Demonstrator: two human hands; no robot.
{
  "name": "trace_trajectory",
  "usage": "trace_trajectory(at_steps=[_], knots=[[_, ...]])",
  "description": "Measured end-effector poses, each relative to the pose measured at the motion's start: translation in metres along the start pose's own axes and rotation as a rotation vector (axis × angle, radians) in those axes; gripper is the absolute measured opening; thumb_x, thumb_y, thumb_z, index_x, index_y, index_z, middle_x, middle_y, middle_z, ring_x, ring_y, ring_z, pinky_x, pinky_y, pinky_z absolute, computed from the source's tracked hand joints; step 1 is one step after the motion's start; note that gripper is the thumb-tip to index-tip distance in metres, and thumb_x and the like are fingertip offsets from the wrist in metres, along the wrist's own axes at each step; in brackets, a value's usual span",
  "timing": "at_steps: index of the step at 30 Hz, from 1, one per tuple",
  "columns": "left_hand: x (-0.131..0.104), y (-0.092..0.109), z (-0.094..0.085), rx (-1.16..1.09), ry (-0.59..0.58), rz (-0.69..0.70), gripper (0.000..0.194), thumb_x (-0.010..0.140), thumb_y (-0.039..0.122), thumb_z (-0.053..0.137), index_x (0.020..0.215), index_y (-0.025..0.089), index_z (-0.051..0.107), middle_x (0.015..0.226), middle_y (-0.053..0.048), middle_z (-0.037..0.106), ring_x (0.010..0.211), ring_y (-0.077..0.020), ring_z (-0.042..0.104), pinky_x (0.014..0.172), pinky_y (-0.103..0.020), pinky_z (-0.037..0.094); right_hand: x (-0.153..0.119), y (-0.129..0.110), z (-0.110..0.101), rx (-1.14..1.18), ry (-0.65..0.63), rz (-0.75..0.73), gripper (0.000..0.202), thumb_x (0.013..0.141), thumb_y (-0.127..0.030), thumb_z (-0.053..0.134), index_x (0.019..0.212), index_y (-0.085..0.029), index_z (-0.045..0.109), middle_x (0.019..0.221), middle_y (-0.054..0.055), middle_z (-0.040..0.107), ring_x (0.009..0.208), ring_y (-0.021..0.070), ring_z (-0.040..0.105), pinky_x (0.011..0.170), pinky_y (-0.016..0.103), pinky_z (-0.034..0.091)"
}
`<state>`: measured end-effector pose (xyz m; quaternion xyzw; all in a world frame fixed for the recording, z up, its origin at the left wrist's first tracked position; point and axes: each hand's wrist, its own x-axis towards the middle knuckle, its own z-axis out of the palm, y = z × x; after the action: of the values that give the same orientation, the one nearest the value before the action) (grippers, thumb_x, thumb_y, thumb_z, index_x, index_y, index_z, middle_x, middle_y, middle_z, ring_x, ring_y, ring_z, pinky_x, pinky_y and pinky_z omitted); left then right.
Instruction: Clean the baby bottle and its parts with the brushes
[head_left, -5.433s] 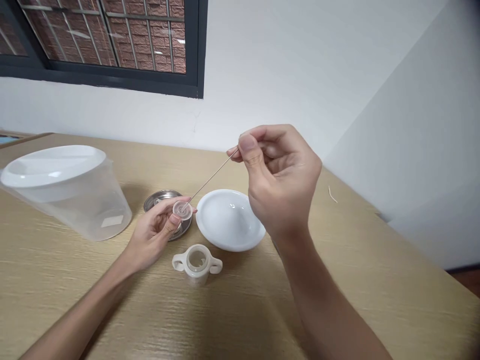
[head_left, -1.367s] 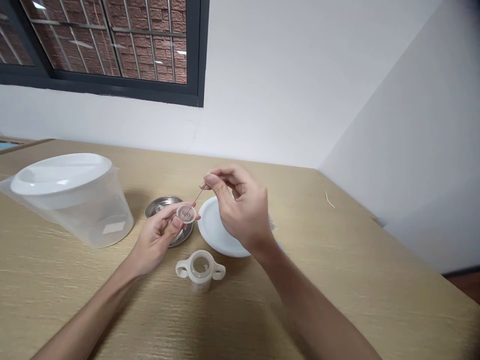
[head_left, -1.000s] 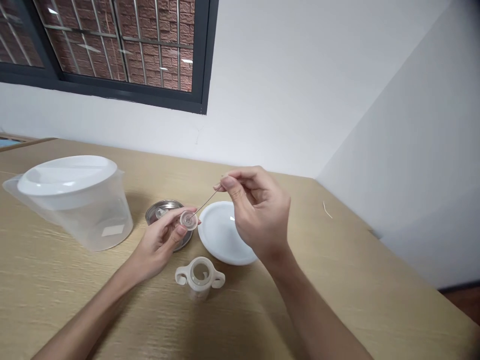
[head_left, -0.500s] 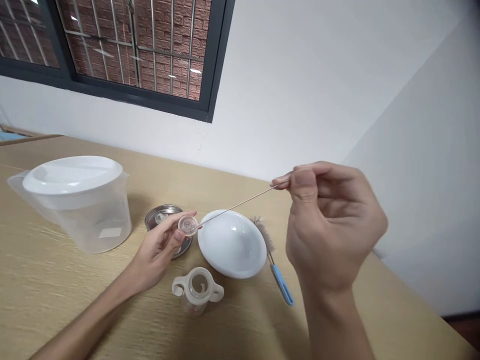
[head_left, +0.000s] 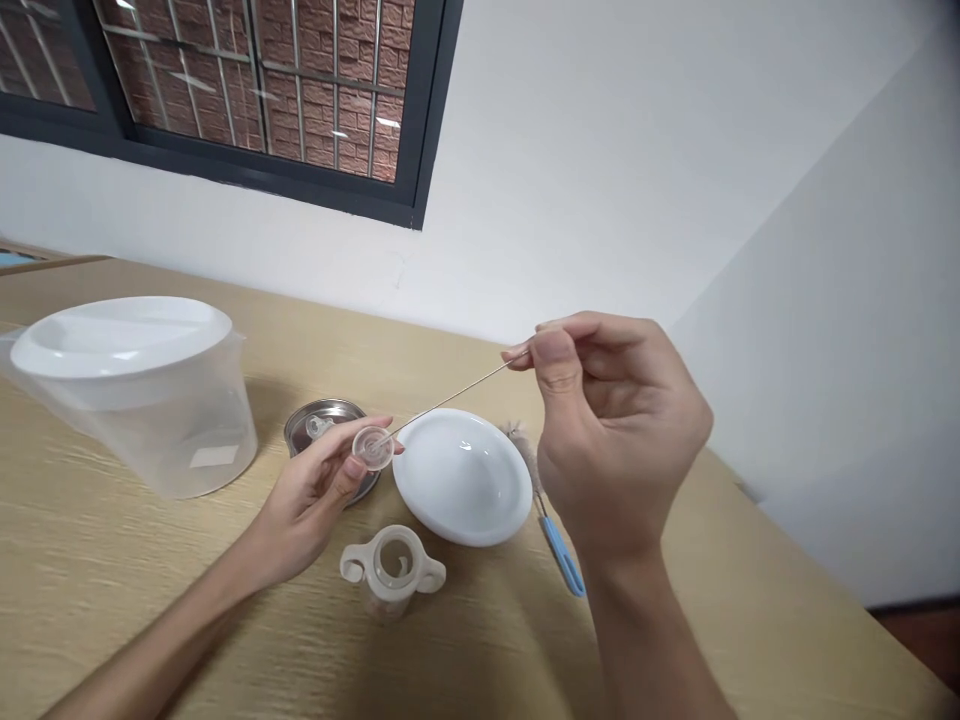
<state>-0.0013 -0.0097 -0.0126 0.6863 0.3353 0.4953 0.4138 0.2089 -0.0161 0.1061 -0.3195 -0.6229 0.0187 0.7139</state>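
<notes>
My left hand (head_left: 311,505) is closed on a small clear round cap (head_left: 373,449), its ringed face turned toward me. Between thumb and fingertips, my right hand (head_left: 619,430) pinches a thin wire rod (head_left: 469,386). The rod slants down to the left, and its far end is at the cap's face; whether bristles sit there I cannot make out. Beneath my left hand, partly covered, is a round metal dish (head_left: 304,412) with a small clear piece (head_left: 318,427) in it. A translucent two-handled cup (head_left: 394,570) stands without a lid nearer to me.
A white bowl (head_left: 461,480) sits just right of the cap. Beside it lies a bottle brush with a blue handle (head_left: 561,555). A large translucent pitcher with a white lid (head_left: 127,335) stands at the left. Behind the wooden table (head_left: 360,325) rise a wall and a barred window.
My right hand has moved left toward the cap, and the rod's tip has shifted from the cap's right edge onto its face. The left hand keeps its hold. The view has tilted slightly.
</notes>
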Motion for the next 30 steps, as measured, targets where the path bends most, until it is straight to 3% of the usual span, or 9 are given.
trace_trajectory(at_steps=[4, 10, 16, 24, 30], knots=[[0.0, 0.001, 0.002, 0.061, 0.016, 0.023, 0.036, 0.101, 0.037, 0.048, 0.137, 0.031, 0.053, 0.127, -0.004, 0.066, 0.112, -0.0188, 0.061, 0.094, -0.025, 0.048, -0.002, -0.003, 0.001, -0.008, -0.018, -0.028, 0.01, 0.091, -0.01, 0.062, 0.089, -0.02, 0.062, 0.08, -0.002, 0.067, 0.074, 0.0128, 0.07, 0.071, 0.029, 0.061], [-0.001, 0.005, 0.007, 0.011, 0.036, 0.02, 0.037, 0.101, 0.038, 0.048, 0.136, 0.026, 0.055, 0.128, -0.007, 0.067, 0.113, -0.0214, 0.063, 0.094, -0.029, 0.051, -0.014, -0.003, 0.01, 0.038, -0.272, 0.026, 0.011, 0.091, -0.01, 0.06, 0.088, -0.02, 0.064, 0.08, -0.001, 0.069, 0.075, 0.0126, 0.07, 0.07, 0.027, 0.06], [0.001, 0.005, 0.007, -0.016, 0.035, -0.016, 0.04, 0.101, 0.041, 0.047, 0.135, 0.022, 0.055, 0.124, -0.01, 0.068, 0.109, -0.0212, 0.062, 0.092, -0.029, 0.048, -0.029, 0.017, 0.029, 0.121, -0.387, 0.139, 0.009, 0.092, -0.014, 0.06, 0.086, -0.02, 0.063, 0.081, -0.002, 0.068, 0.076, 0.0116, 0.069, 0.074, 0.026, 0.057], [0.004, 0.004, 0.007, -0.087, 0.044, -0.103, 0.046, 0.097, 0.048, 0.052, 0.133, 0.02, 0.057, 0.103, -0.008, 0.07, 0.08, -0.0175, 0.058, 0.073, -0.028, 0.047, -0.037, 0.032, 0.037, 0.16, -0.543, 0.236, 0.008, 0.094, -0.023, 0.058, 0.088, -0.02, 0.062, 0.08, -0.001, 0.068, 0.075, 0.012, 0.067, 0.072, 0.025, 0.053], [0.005, 0.0, 0.003, -0.182, 0.041, -0.128, 0.041, 0.096, 0.046, 0.054, 0.129, 0.022, 0.058, 0.093, -0.006, 0.063, 0.078, -0.0182, 0.053, 0.066, -0.026, 0.043, -0.038, 0.03, 0.035, 0.111, -0.665, 0.224, 0.011, 0.095, -0.022, 0.056, 0.087, -0.021, 0.063, 0.08, -0.002, 0.069, 0.077, 0.0118, 0.065, 0.075, 0.024, 0.05]])
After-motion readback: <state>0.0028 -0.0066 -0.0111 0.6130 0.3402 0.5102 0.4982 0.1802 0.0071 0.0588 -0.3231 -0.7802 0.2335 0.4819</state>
